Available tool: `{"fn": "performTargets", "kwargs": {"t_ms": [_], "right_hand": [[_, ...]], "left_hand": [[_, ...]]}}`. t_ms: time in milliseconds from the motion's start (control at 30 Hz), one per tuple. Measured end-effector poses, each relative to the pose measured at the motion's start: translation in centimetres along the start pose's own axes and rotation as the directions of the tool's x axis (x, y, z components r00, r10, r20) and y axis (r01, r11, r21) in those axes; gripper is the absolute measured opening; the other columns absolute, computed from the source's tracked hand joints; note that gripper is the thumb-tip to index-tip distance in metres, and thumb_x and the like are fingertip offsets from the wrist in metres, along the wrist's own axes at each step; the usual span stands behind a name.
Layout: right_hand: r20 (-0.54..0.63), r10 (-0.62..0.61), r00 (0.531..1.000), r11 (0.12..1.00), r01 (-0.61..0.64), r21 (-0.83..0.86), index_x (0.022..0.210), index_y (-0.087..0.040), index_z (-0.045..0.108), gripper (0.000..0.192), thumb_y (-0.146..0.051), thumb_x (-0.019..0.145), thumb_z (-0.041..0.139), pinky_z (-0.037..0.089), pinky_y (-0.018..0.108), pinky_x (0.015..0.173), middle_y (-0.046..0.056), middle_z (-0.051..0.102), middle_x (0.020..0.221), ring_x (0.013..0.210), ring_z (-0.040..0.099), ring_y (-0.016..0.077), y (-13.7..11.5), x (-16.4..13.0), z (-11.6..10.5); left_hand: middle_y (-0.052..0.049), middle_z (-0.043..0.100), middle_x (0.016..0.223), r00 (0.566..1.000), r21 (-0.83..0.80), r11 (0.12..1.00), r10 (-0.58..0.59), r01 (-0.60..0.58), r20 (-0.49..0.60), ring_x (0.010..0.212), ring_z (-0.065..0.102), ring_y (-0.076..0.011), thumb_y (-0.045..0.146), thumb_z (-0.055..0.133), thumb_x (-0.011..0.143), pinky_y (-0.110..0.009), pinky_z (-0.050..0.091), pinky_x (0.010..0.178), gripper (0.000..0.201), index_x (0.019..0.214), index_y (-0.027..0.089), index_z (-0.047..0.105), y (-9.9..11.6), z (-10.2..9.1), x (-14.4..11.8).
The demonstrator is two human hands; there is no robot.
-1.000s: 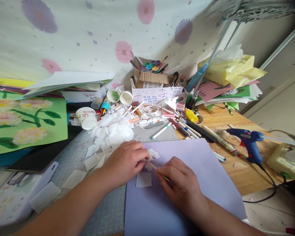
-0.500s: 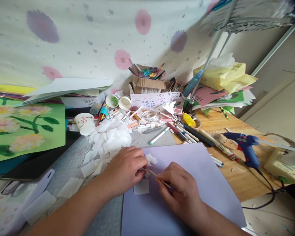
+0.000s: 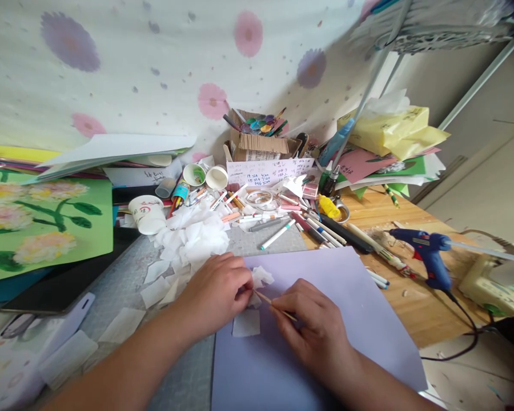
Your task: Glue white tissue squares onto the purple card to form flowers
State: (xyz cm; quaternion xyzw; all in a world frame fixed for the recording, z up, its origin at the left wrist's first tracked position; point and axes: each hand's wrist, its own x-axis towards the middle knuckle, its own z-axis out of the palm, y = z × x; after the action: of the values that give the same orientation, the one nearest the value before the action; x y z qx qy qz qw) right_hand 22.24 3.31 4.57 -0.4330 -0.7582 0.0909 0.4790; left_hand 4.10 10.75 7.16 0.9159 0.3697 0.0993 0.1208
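We are at a crowded craft desk (image 3: 411,297) set against a pale curtain printed with pink and purple flowers (image 3: 214,100). A sheet of lilac paper (image 3: 351,308) lies in front of us, partly over a grey cutting mat (image 3: 128,268). Our left hand (image 3: 216,294) is closed, its fingertips pinched on a small crumpled piece of white tissue (image 3: 259,278) at the near left part of the lilac sheet. Our right hand (image 3: 312,325) is closed around a thin wooden stick (image 3: 268,301), whose tip reaches the tissue right at the left fingers. A flat white tissue square (image 3: 246,322) lies on the lilac paper just below the stick, between our two hands.

Behind the left hand sits a heap of loose tissue squares (image 3: 192,234), with more scattered over the mat. A green card with painted flowers (image 3: 43,220) lies at the far left, next to a tipped paper cup (image 3: 148,214). Markers and pens (image 3: 282,220) are strewn across the middle, in front of a cardboard box of brushes (image 3: 259,140). To the right a blue glue gun (image 3: 428,254) rests on the bare wood, well apart from our hands, and yellow, pink and green papers (image 3: 389,142) are stacked behind it.
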Motion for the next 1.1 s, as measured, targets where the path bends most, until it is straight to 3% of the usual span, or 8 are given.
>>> {"fn": "performTargets", "kwargs": {"t_ms": [167, 333, 467, 633, 733, 1100], "right_hand": [[-0.049, 0.013, 0.999, 0.998, -0.01, 0.058, 0.077, -0.019, 0.059, 0.015, -0.004, 0.078, 0.055, 0.041, 0.026, 0.054, 0.001, 0.06, 0.062, 0.058, 0.054, 0.0137, -0.3, 0.1, -0.5], [0.078, -0.069, 0.995, 0.986, 0.056, 0.157, 0.073, -0.018, 0.056, 0.016, -0.002, 0.075, 0.054, 0.038, 0.024, 0.053, 0.0, 0.057, 0.058, 0.055, 0.051, 0.0121, -0.7, 0.2, -0.8], [0.09, -0.059, 0.994, 0.987, 0.045, 0.152, 0.068, -0.018, 0.052, 0.017, -0.001, 0.07, 0.053, 0.035, 0.023, 0.052, 0.0, 0.055, 0.055, 0.054, 0.049, 0.0118, -0.8, 0.2, -0.7], [0.071, -0.008, 0.997, 0.994, 0.0, 0.111, 0.06, -0.019, 0.046, 0.019, -0.001, 0.063, 0.051, 0.033, 0.022, 0.05, -0.002, 0.049, 0.05, 0.051, 0.049, 0.0111, -0.4, 0.1, -0.7], [0.067, 0.005, 0.998, 0.994, -0.012, 0.112, 0.059, -0.019, 0.044, 0.019, -0.001, 0.061, 0.051, 0.033, 0.022, 0.049, -0.003, 0.048, 0.05, 0.05, 0.05, 0.0111, -0.3, 0.0, -0.8], [0.049, -0.027, 0.998, 0.984, 0.018, 0.178, 0.065, -0.02, 0.048, 0.02, 0.0, 0.063, 0.052, 0.037, 0.022, 0.05, -0.003, 0.05, 0.05, 0.052, 0.053, 0.0119, -0.5, 0.1, -0.9]], "left_hand": [[0.0, 0.059, 0.073, 1.0, -0.005, 1.0, 0.007, -0.008, -0.022, 0.075, 0.052, -0.017, 0.009, 0.056, 0.073, -0.03, 0.036, 0.068, 0.011, 0.068, 0.019, 0.059, 0.0, -0.1, 0.2], [0.0, 0.057, 0.071, 0.999, -0.036, 0.999, -0.008, 0.006, -0.048, 0.073, 0.05, -0.016, 0.009, 0.055, 0.072, -0.029, 0.035, 0.067, 0.011, 0.066, 0.018, 0.057, 0.0, 0.0, 0.2], [0.001, 0.056, 0.072, 0.998, -0.096, 0.995, -0.037, 0.033, -0.042, 0.073, 0.05, -0.0151, 0.011, 0.055, 0.074, -0.028, 0.034, 0.067, 0.01, 0.068, 0.019, 0.058, 0.1, -0.6, -0.1], [0.004, 0.058, 0.073, 0.99, -0.122, 0.993, 0.019, -0.002, 0.138, 0.076, 0.052, -0.014, 0.018, 0.063, 0.074, -0.027, 0.033, 0.07, 0.008, 0.068, 0.02, 0.058, 0.0, -2.4, -0.9], [0.004, 0.059, 0.075, 0.979, -0.079, 0.996, -0.032, 0.049, 0.201, 0.078, 0.053, -0.0153, 0.026, 0.068, 0.074, -0.028, 0.032, 0.069, 0.012, 0.069, 0.02, 0.059, -0.2, -2.9, -1.2], [0.001, 0.059, 0.079, 0.97, -0.04, 0.991, -0.117, 0.128, 0.215, 0.077, 0.055, -0.018, 0.019, 0.059, 0.072, -0.028, 0.035, 0.067, 0.003, 0.074, 0.021, 0.059, 0.6, -0.7, -1.2]]}}
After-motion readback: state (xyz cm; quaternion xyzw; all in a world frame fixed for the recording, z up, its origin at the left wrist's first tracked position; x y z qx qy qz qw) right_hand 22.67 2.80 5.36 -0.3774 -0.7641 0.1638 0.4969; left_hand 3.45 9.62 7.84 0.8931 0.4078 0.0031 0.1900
